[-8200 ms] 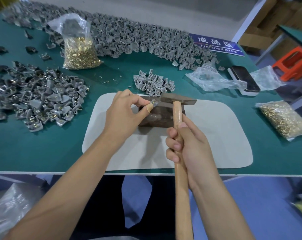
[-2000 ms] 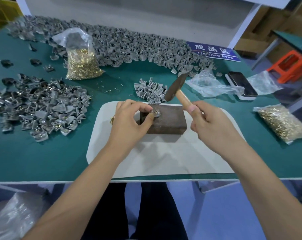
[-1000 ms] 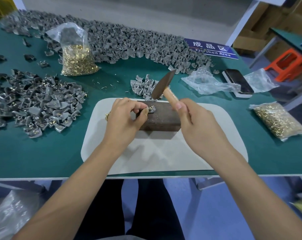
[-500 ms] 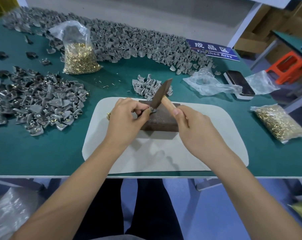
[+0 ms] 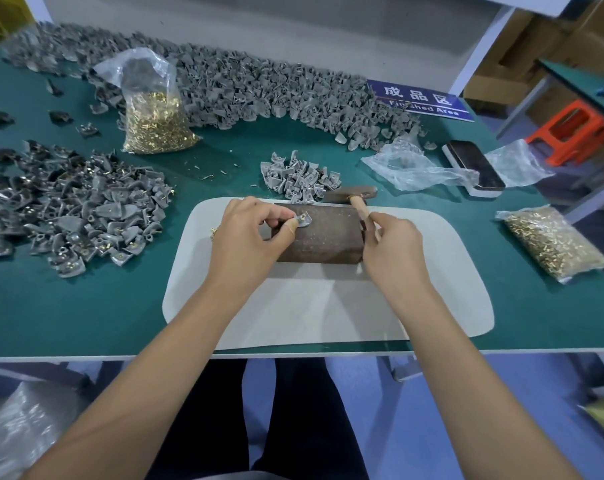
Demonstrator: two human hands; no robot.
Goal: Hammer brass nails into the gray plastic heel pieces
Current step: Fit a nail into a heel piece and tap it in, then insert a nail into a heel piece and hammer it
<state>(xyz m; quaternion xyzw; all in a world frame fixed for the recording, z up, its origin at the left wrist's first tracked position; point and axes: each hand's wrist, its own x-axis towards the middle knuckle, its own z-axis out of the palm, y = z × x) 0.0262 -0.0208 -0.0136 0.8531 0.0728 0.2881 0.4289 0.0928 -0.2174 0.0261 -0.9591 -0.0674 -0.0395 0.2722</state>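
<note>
Lowered since half a second ago, the hammer (image 5: 351, 195) now lies head-down on the mat's (image 5: 328, 306) far edge, at 1 o'clock from the block (image 5: 323, 237). From left to right: nailed pile (image 5: 71, 209) at 9 o'clock; left hand (image 5: 248, 233) pinching the heel piece (image 5: 303, 220), nail seated, on the block's top; right hand (image 5: 390, 247) loosely curled round the handle. Judged step: one piece finished; next, toss it left and fetch a blank from the small heap (image 5: 297, 176) at 12 o'clock. Nail bags (image 5: 155, 116) stand clear; nothing obstructs.
</note>
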